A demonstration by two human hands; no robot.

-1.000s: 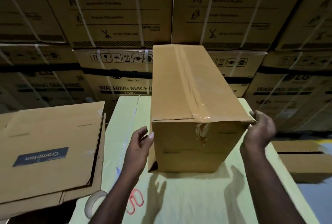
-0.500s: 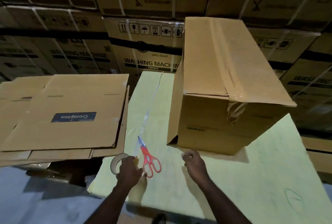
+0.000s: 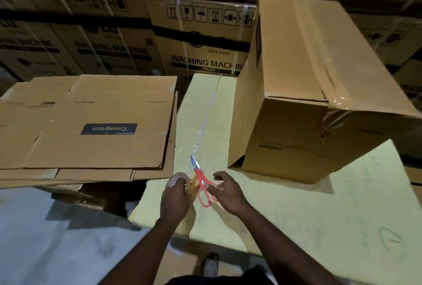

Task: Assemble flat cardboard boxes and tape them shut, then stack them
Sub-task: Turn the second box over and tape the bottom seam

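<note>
A tall brown cardboard box point(image 3: 303, 92) stands on the yellow table point(image 3: 296, 216) at the right, with clear tape along its top seam and down its front. My left hand point(image 3: 175, 195) grips a roll of tape point(image 3: 177, 178) just above the table's near left corner. My right hand point(image 3: 226, 190) hovers with loosely curled fingers over the handles of the red scissors point(image 3: 202, 182), which lie on the table. A stack of flat cardboard boxes point(image 3: 91, 124) with a blue Crompton label lies to the left.
Large washing machine cartons point(image 3: 203, 40) are stacked as a wall behind the table. Grey floor point(image 3: 57, 239) shows at lower left, and my shoe point(image 3: 211, 264) is near the table's front edge. A strip of clear tape point(image 3: 203, 129) runs along the table.
Both hands left the box and came down to the table's near edge. My left hand took hold of the tape roll and lifted it; my right hand moved left over the scissors.
</note>
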